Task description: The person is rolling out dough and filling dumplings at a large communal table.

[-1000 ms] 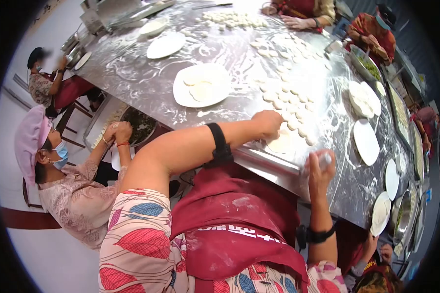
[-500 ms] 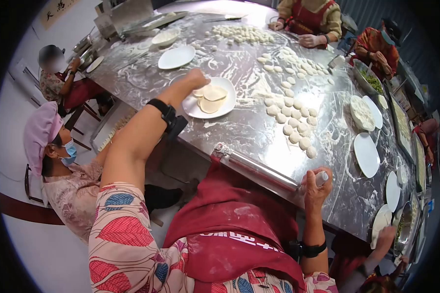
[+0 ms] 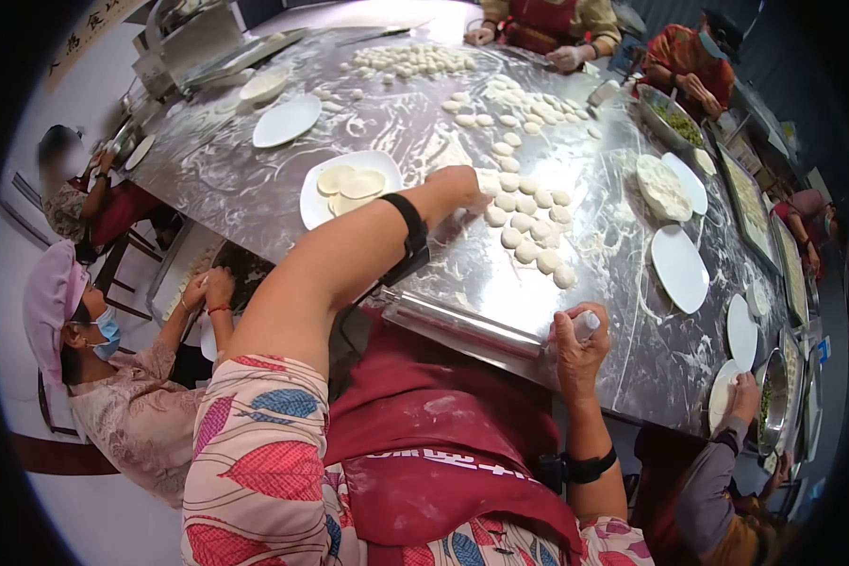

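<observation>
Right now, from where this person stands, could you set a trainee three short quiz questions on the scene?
1. What does the right hand grip?
a) a dough disc
b) the white handle of a shiny metal rolling pin
c) a plate rim
2. True or false: thin, pale dough rounds lie on the white plate nearest the left hand.
3. Fill in: chopped green food sits in a large metal ____.

Key: 1 b; 2 true; 3 bowl.

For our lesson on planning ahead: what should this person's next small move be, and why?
Probably the left hand should draw one dough round toward the rolling pin: that hand is at the rounds' edge, the right hand grips one end of the pin, and no dough lies beside it.
</observation>
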`<state>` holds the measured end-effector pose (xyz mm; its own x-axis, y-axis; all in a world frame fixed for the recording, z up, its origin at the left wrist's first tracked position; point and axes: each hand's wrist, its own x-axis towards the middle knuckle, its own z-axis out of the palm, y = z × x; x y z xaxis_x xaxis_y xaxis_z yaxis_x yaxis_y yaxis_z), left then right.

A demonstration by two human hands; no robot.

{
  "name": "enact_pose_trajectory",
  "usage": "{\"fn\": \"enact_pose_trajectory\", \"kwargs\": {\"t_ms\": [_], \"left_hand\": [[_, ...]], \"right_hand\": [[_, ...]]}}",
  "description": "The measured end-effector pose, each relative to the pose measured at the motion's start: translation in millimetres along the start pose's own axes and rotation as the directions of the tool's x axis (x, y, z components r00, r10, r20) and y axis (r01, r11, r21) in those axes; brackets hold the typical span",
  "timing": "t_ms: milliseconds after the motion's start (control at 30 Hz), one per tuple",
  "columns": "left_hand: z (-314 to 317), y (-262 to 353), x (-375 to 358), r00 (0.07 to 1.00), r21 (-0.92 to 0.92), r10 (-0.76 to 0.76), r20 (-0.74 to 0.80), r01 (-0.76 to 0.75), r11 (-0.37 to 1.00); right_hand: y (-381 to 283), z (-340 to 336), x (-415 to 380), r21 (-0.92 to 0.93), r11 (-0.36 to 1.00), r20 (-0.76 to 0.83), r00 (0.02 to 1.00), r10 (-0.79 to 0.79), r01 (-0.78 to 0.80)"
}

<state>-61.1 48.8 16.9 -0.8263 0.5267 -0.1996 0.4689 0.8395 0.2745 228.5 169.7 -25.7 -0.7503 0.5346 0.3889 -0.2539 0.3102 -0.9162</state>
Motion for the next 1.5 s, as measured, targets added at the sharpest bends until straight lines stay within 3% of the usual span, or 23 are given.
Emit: {"fn": "enact_pose_trajectory", "kwargs": {"t_ms": [133,167,200,300,333,367,433,467,567,700,833,867,967,1033,1200,1267,1300,1367,1467,1500], "left_hand": [[20.3,11.7,-7.9,0.989,-0.117,-0.103,-0.102,0.091,0.989],[23.3,11.5,-5.8,0.985,-0.154,-0.117,-0.126,0.097,0.983],[22.4,12.2,-4.3,0.991,-0.127,-0.074,-0.112,0.059,0.99],[31.1,10.3,-26.5,0.987,-0.31,0.108,-0.116,-0.139,0.941],[29.0,13.9,-43.4,0.979,-0.369,0.205,-0.012,-0.195,0.909],[26.1,16.3,-60.9,0.926,-0.486,0.328,0.189,-0.203,0.85],[40.4,13.0,-71.5,0.836,-0.461,0.436,0.334,-0.259,0.849],[46.5,11.7,-70.3,0.844,-0.446,0.443,0.302,-0.285,0.848],[48.6,7.4,-64.4,0.868,-0.388,0.442,0.226,-0.335,0.858],[48.7,12.0,-74.4,0.905,-0.316,0.397,0.156,-0.335,0.888],[52.3,16.1,-83.8,0.904,-0.249,0.421,0.072,-0.392,0.885],[52.6,15.8,-87.2,0.903,-0.283,0.422,0.077,-0.386,0.878],[51.8,16.4,-93.3,0.902,-0.358,0.422,0.086,-0.368,0.858],[52.3,20.6,-93.9,0.903,-0.381,0.419,0.094,-0.356,0.853],[55.0,30.5,-94.2,0.881,-0.298,0.466,0.083,-0.424,0.855],[57.9,22.7,-91.1,0.899,-0.292,0.437,0.038,-0.408,0.865],[63.2,16.2,-89.8,0.916,-0.328,0.4,0.01,-0.375,0.867],[67.4,7.5,-90.6,0.938,-0.538,0.304,0.169,-0.171,0.826],[53.4,21.3,-103.8,0.905,-0.385,0.392,0.163,-0.308,0.87],[53.1,26.5,-101.9,0.914,-0.339,0.384,0.132,-0.322,0.884]], "right_hand": [[-0.9,-0.8,-1.4,-0.011,0.995,-0.012,0.995,0.096,-0.096],[1.9,-1.6,-1.8,-0.046,0.998,-0.012,0.999,0.04,-0.04],[3.4,-1.8,-1.3,-0.079,0.997,-0.009,1.0,-0.019,0.018],[-6.9,-1.7,-4.7,-0.203,0.959,-0.03,0.978,-0.208,0.198],[-9.2,-1.2,-7.2,-0.212,0.95,-0.037,0.97,-0.241,0.228],[-10.7,1.4,-10.7,-0.22,0.942,-0.048,0.961,-0.272,0.255],[-11.2,8.6,-7.6,-0.2,0.959,-0.109,0.968,-0.227,0.202],[-10.9,9.1,-3.2,-0.194,0.964,-0.13,0.97,-0.207,0.18],[-8.4,6.9,12.7,-0.271,0.888,-0.03,0.919,-0.392,0.371],[-5.5,5.1,25.6,-0.261,0.851,0.019,0.884,-0.467,0.455],[-3.4,6.2,30.1,-0.171,0.914,-0.001,0.928,-0.373,0.367],[0.3,7.3,32.6,-0.165,0.887,0.028,0.901,-0.434,0.432],[5.2,18.0,30.8,0.121,0.99,-0.051,0.996,-0.067,0.072],[4.3,24.7,46.4,-0.053,0.994,-0.074,0.993,-0.095,0.092],[20.1,22.8,67.0,-0.172,0.982,-0.007,0.996,-0.084,0.082],[22.8,13.0,47.4,-0.297,0.939,-0.038,0.98,-0.193,0.173],[21.7,7.9,33.7,-0.354,0.909,-0.045,0.967,-0.25,0.218],[16.4,9.8,25.9,-0.283,0.936,-0.074,0.968,-0.238,0.209],[12.1,18.5,44.4,-0.342,0.927,-0.074,0.979,-0.188,0.153],[12.7,25.5,59.1,-0.435,0.873,-0.079,0.956,-0.283,0.222]]}}
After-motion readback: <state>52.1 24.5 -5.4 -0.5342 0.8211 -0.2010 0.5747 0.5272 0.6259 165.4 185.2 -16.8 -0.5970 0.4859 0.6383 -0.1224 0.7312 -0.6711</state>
